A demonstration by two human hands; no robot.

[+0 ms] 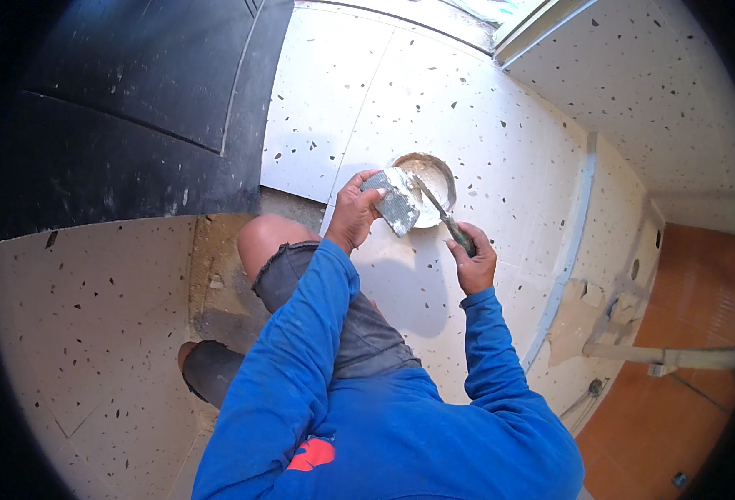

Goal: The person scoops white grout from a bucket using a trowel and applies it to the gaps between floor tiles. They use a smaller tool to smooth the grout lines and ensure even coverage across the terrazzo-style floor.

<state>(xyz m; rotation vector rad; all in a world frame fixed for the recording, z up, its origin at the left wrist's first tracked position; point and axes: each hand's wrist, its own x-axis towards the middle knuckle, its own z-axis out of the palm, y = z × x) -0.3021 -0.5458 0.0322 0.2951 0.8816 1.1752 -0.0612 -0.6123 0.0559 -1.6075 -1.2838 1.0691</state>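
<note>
My left hand is closed on the edge of a small grey slab with a ridged surface, with white paste smeared along its right side. My right hand grips a trowel by its dark green handle. The narrow blade of the trowel points up and left, its tip at the slab's pasted edge; whether they touch I cannot tell. Beneath both lies a round tub holding whitish paste, partly hidden by the slab and the blade.
Speckled white tiles cover the floor around the tub. A black panelled door stands at the upper left. Bare rough ground shows beside my knee. On the right are a speckled wall, a pale pipe and an orange-brown surface.
</note>
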